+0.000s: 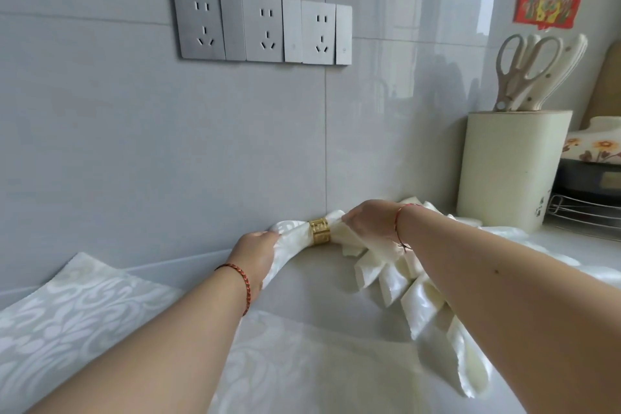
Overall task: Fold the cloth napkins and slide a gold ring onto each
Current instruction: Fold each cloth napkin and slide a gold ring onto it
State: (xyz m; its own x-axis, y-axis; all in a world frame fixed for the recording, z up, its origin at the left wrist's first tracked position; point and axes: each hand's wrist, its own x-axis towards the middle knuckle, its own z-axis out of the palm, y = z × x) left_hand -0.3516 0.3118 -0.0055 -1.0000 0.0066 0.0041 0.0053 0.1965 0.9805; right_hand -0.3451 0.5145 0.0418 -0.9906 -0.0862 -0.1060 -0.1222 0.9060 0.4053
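The pleated cream satin napkin (386, 265) lies on the pale worktop (322, 292) by the wall, a gold openwork ring (319, 231) around its middle. Left hand (257, 252) and right hand (368, 218) grip it either side; soft, probably slippery, best held beside the ring.

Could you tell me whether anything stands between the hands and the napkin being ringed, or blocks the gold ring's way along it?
Nothing visible does. The left hand and right hand both grip the napkin directly, one on each side of the gold ring, which already sits around the gathered cloth.
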